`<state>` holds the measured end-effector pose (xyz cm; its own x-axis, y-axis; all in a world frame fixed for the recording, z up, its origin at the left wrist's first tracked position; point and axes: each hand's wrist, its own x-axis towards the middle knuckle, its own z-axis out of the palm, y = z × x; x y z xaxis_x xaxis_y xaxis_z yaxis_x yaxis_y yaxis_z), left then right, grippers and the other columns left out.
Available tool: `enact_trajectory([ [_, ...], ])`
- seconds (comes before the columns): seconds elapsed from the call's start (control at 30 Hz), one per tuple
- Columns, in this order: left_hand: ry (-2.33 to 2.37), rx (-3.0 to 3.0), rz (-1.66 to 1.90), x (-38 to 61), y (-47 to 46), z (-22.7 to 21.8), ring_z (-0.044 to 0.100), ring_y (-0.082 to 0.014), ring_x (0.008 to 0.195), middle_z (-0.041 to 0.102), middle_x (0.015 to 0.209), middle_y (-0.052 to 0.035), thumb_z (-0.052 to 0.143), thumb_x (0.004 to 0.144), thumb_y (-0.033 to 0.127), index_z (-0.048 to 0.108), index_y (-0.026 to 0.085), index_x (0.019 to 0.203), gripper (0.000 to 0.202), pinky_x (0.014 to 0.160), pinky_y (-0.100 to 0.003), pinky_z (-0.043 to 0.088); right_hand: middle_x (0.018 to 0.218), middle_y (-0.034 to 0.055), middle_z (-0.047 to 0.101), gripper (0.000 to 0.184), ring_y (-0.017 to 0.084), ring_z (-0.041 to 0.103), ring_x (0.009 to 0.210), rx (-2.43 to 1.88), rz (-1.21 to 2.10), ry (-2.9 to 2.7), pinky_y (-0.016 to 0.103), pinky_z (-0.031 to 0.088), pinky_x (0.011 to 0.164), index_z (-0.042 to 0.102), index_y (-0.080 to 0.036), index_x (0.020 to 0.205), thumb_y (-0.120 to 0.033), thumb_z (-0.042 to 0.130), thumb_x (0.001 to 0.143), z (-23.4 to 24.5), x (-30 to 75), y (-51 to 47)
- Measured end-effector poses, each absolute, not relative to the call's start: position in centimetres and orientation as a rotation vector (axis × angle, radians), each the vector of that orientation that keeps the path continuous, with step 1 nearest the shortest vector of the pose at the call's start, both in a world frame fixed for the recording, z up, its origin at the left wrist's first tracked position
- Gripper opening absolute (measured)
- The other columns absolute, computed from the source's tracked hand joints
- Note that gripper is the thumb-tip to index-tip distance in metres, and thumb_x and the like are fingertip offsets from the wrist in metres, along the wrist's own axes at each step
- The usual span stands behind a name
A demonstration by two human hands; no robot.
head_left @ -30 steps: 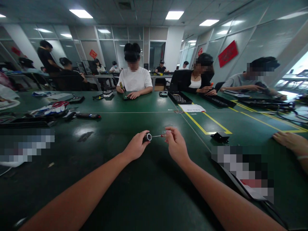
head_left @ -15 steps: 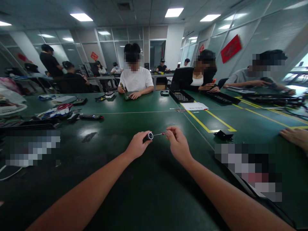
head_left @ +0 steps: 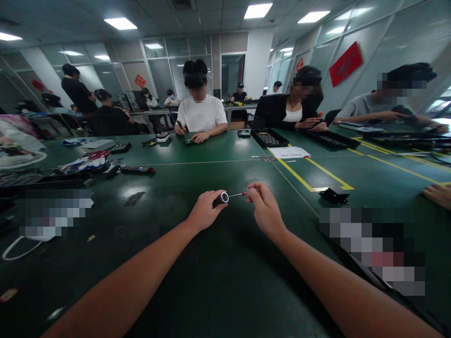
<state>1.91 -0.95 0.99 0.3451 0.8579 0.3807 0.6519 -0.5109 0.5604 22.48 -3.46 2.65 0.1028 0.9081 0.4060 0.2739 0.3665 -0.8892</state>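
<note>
My left hand is closed around a small black cylinder with a silver ring at its end, held just above the green table. My right hand pinches the red-tipped handle of a thin screwdriver. Its metal shaft points left, and the tip meets the cylinder's open end. Both forearms reach out from the bottom of the view.
A small black part lies right of my hands by yellow floor-tape lines. Tools and a black tray sit farther back. Several people work across the table. Another person's hand rests at the right edge.
My hands stay joined at the cylinder and screwdriver. The view has drifted left, so everything sits slightly further right; the other person's hand has slid toward the right edge.
</note>
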Motion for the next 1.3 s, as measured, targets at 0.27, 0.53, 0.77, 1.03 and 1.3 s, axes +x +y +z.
enact_trajectory([
  [0.27, 1.358, 2.302, 0.926, 2.0, -1.0, 1.2, 0.061, -0.0238, 0.103, 0.069, 0.11, -0.0048, 0.068, 0.09, 0.023, 0.063, 0.022, 0.124, 0.035, 0.099, -0.043, 0.046, 0.088, 0.0034, 0.068, 0.029, 0.02, 0.06, 0.073, -1.188, 0.605, -1.465, 0.034, 0.045, 0.068, 0.061, -0.022, 0.111, -0.044, 0.047, 0.098, 3.0, 22.5, -3.5],
  [0.53, 1.33, 2.324, 0.956, 2.0, -0.8, 1.0, 0.062, -0.0237, 0.103, 0.07, 0.109, -0.0044, 0.07, 0.088, 0.021, 0.064, 0.022, 0.124, 0.036, 0.097, -0.042, 0.046, 0.081, 0.0029, 0.066, 0.035, 0.02, 0.06, 0.072, -1.211, 0.577, -1.495, 0.035, 0.046, 0.069, 0.066, -0.023, 0.103, -0.05, 0.044, 0.098, 3.1, 22.6, -3.5],
  [0.77, 1.35, 2.346, 0.982, 1.9, -0.9, 1.2, 0.062, -0.0239, 0.102, 0.07, 0.108, -0.0046, 0.067, 0.09, 0.024, 0.063, 0.023, 0.125, 0.034, 0.095, -0.042, 0.048, 0.079, 0.0028, 0.065, 0.026, 0.019, 0.06, 0.072, -1.103, 0.73, -1.339, 0.035, 0.049, 0.071, 0.065, -0.021, 0.097, -0.046, 0.057, 0.092, 3.0, 22.3, -3.2],
  [1.03, 1.399, 2.487, 0.909, 0.7, -0.5, 1.8, 0.058, -0.0258, 0.113, 0.067, 0.12, -0.0056, 0.064, 0.092, 0.024, 0.062, 0.025, 0.127, 0.035, 0.11, -0.053, 0.037, 0.058, -0.0022, 0.05, 0.026, 0.013, 0.044, 0.05, -1.061, 1.365, -0.61, 0.033, 0.051, 0.059, 0.056, -0.022, 0.067, -0.032, 0.058, 0.091, 2.7, 22.8, -1.4],
  [1.3, 1.447, 2.397, 0.887, 1.0, -0.9, 1.8, 0.059, -0.0259, 0.105, 0.069, 0.113, -0.005, 0.066, 0.091, 0.024, 0.063, 0.025, 0.127, 0.036, 0.106, -0.051, 0.04, 0.071, -0.0005, 0.06, 0.027, 0.015, 0.057, 0.065, -1.066, 1.013, -0.957, 0.032, 0.053, 0.064, 0.062, -0.022, 0.083, -0.049, 0.064, 0.086, 2.0, 22.6, -1.6],
])
